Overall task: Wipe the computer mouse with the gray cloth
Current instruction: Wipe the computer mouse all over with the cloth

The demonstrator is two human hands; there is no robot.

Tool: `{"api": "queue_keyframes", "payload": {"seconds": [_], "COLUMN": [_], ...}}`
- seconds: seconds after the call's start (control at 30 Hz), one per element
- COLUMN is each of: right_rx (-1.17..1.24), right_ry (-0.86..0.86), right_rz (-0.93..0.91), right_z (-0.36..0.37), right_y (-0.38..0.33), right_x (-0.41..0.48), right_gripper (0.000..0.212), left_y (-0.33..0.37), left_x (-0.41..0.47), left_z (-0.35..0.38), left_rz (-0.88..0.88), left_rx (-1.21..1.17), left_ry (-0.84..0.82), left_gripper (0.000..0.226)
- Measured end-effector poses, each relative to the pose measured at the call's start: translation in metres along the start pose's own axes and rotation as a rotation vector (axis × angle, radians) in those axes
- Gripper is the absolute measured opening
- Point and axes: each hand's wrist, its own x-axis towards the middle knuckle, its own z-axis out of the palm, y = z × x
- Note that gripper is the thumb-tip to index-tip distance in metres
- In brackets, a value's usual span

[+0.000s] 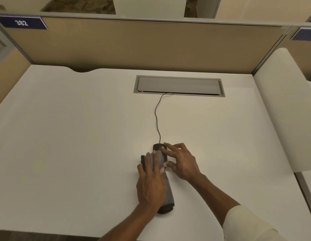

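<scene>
A dark wired computer mouse [157,146] lies on the white desk [73,136], mostly covered by a folded gray cloth [167,190] that stretches from the mouse toward the front edge. My left hand [152,181] lies flat on the cloth, fingers spread, pressing it onto the mouse. My right hand [180,161] rests on the mouse's right side; its fingertips touch the exposed front and its thumb touches the cloth's edge. The mouse's rear is hidden under cloth and hand.
The mouse's thin black cable [156,117] runs back to a grey cable hatch [179,86] set in the desk. Tan partition panels [133,46] wall the back and sides, with a blue "382" plate [21,23]. A raised white surface [281,101] borders the right.
</scene>
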Motion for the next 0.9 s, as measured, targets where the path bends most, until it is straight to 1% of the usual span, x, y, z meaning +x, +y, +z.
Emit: {"api": "queue_keyframes", "payload": {"seconds": [0.17, 0.33, 0.43, 0.53, 0.57, 0.63, 0.73, 0.83, 0.9], "right_rx": [0.005, 0.024, 0.02, 0.027, 0.028, 0.031, 0.045, 0.038, 0.039], "right_ry": [0.003, -0.014, -0.015, -0.023, -0.023, -0.016, -0.002, -0.001, -0.006], "right_rz": [0.007, 0.0, -0.015, -0.015, -0.017, -0.023, -0.031, -0.022, -0.007], "right_z": [0.004, 0.0, -0.002, -0.003, -0.003, -0.003, -0.003, -0.002, -0.002], "right_y": [0.001, 0.001, 0.0, 0.0, 0.0, 0.0, 0.0, 0.0, 0.0], "right_x": [0.001, 0.0, -0.001, -0.001, -0.001, -0.001, -0.001, -0.001, 0.0], "right_gripper": [0.056, 0.056, 0.053, 0.053, 0.054, 0.057, 0.058, 0.058, 0.058], "left_y": [0.006, 0.007, -0.001, -0.01, -0.012, -0.013, -0.016, -0.019, -0.02], "left_x": [-0.009, 0.019, 0.046, 0.072, 0.08, 0.096, 0.113, 0.117, 0.113], "left_z": [0.001, -0.005, -0.006, -0.012, -0.013, -0.014, -0.017, -0.02, -0.021], "left_rz": [-0.035, -0.062, 0.018, 0.09, 0.106, 0.123, 0.131, 0.117, 0.082], "left_rx": [0.018, -0.013, 0.027, 0.062, 0.084, 0.12, 0.092, 0.003, -0.007], "left_ry": [-0.039, -0.019, -0.018, -0.085, -0.103, -0.12, -0.134, -0.13, -0.108], "left_gripper": [0.07, 0.065, 0.071, 0.08, 0.077, 0.064, 0.052, 0.052, 0.053]}}
